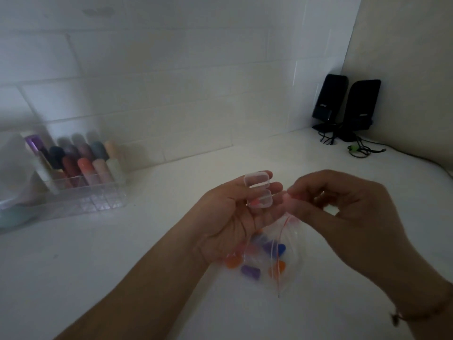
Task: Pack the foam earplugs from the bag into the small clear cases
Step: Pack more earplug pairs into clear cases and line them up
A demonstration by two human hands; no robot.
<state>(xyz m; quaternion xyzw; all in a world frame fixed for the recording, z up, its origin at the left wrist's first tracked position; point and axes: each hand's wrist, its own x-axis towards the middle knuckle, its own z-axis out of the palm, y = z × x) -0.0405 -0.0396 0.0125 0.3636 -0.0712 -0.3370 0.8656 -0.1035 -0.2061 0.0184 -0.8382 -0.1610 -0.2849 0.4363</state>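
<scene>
The left hand (235, 214) cradles an open clear case (259, 192) on its fingers, a pink earplug already inside. Just right of it, the right hand (343, 207) pinches something pinkish, blurred. The bag (267, 261) lies on the tabletop (122, 266) below both hands.

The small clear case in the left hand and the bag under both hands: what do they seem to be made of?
Small clear hinged case: seemingly rigid, glossy transparent plastic, with crisp rounded edges. Clear zip bag with a red seal line: thin, soft plastic film, wrinkled, with the coloured earplugs showing through.
</scene>
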